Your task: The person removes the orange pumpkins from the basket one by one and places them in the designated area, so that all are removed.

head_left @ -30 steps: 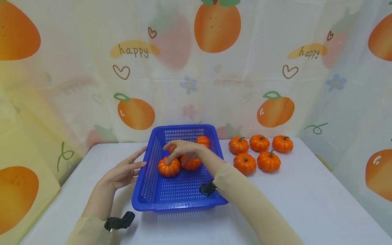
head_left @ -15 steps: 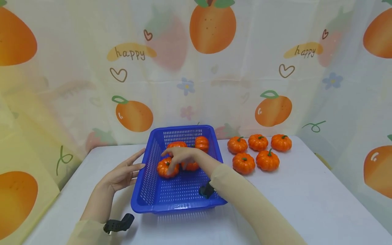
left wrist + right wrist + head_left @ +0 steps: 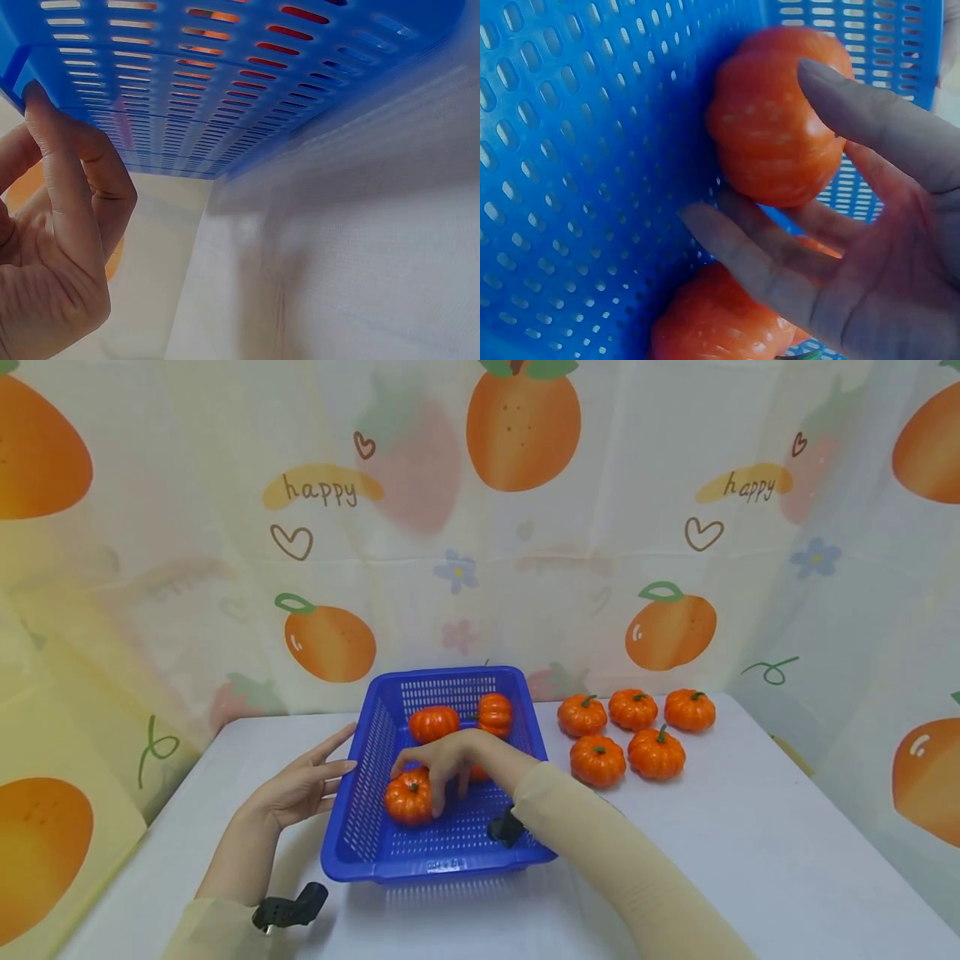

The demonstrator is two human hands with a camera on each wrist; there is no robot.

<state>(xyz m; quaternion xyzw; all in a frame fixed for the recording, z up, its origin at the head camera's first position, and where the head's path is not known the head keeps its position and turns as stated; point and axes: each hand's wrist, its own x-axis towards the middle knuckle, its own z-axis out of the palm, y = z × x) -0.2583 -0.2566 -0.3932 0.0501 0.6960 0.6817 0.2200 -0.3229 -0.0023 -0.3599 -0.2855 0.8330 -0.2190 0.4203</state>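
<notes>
A blue plastic basket full of little holes (image 3: 438,864) sits on a white table (image 3: 757,843). Four small orange pumpkins are in it. The front pumpkin (image 3: 402,803) is on the basket floor, near the left wall, with its green stem on top. The right hand (image 3: 452,755) reaches down from above and grips this front pumpkin: the thumb is on one side and the fingers bend round the other. One of its fingers is in the gap next to the pumpkin under the hand (image 3: 478,773), which is mostly hidden

Behind them are two more, well away from the fingers. The back left pumpkin (image 3: 433,725) is near the far left corner. The back right pumpkin (image 3: 495,716) lies on its side, with its stem to the left

The left hand (image 3: 298,783) is outside the basket. Its fingers are spread apart and nearly straight, and the tips touch the left wall by the rim

Five more pumpkins (image 3: 597,762) are on the table, right of the basket: three in a back row and two in front. Both arms have cream sleeves (image 3: 622,856). Behind the table hangs a pale cloth (image 3: 540,602) with fruit, hearts and the word "happy" on it
</notes>
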